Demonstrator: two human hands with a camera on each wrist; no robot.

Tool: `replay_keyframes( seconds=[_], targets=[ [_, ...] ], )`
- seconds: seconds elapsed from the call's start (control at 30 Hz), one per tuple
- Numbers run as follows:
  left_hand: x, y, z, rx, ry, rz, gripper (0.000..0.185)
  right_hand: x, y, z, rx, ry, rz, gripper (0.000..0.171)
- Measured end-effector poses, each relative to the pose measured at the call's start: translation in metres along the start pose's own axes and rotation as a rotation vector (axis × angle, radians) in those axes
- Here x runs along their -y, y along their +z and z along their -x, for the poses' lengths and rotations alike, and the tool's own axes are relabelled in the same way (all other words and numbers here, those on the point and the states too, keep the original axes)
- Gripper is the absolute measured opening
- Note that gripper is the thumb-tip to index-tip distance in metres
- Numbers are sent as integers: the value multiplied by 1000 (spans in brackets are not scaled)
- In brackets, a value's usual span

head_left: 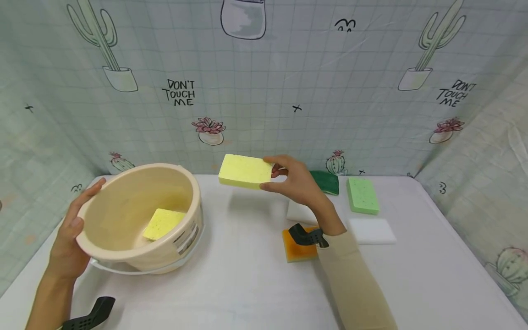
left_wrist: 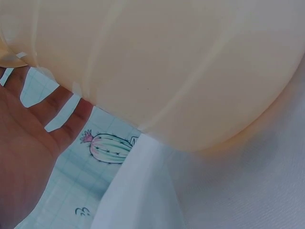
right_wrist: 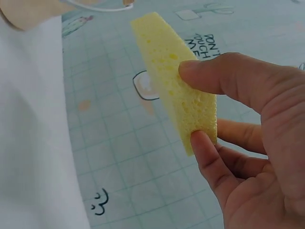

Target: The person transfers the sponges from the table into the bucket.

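Note:
A yellow sponge [head_left: 244, 171] is up above the table, pinched at its right end between the thumb and fingers of my right hand [head_left: 294, 181]. The right wrist view shows the same porous block, the thumb [right_wrist: 209, 74] on one edge and fingers on the other. My left hand [head_left: 68, 243] holds a cream bucket [head_left: 194, 236] by the left side of its rim. In the left wrist view, fingers [left_wrist: 52, 105] reach to the bucket wall [left_wrist: 157, 62], tips partly hidden. Inside the bucket lies another yellow sponge [head_left: 164, 223].
Right of centre on the white table [head_left: 247, 284] lie an orange sponge [head_left: 298, 250], a white pad [head_left: 299, 213], a dark green pad [head_left: 326, 182], a light green sponge [head_left: 363, 195] and another white pad [head_left: 373, 230]. A printed curtain [head_left: 264, 91] hangs behind.

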State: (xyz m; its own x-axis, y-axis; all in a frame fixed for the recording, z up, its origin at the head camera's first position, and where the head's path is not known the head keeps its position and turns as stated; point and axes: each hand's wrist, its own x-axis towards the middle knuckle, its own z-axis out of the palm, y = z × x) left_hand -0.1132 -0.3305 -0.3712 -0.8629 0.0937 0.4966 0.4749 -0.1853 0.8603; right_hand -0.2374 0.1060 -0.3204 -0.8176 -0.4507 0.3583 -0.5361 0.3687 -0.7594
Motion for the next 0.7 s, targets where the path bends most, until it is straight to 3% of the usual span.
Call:
replay_keyframes(
  seconds=[0.17, 0.47, 0.7],
  targets=[
    [0, 0, 0, -15, -8, 1, 59, 12, -1, -4, -9, -16, 1, 59],
    [0, 1, 0, -19, -2, 12, 59, 34, 0, -13, -30, 34, -83, 61],
    [-1, 1, 0, -7, 0, -1, 59, 50, 6, -16, -5, -5, -103, 60]
  ],
)
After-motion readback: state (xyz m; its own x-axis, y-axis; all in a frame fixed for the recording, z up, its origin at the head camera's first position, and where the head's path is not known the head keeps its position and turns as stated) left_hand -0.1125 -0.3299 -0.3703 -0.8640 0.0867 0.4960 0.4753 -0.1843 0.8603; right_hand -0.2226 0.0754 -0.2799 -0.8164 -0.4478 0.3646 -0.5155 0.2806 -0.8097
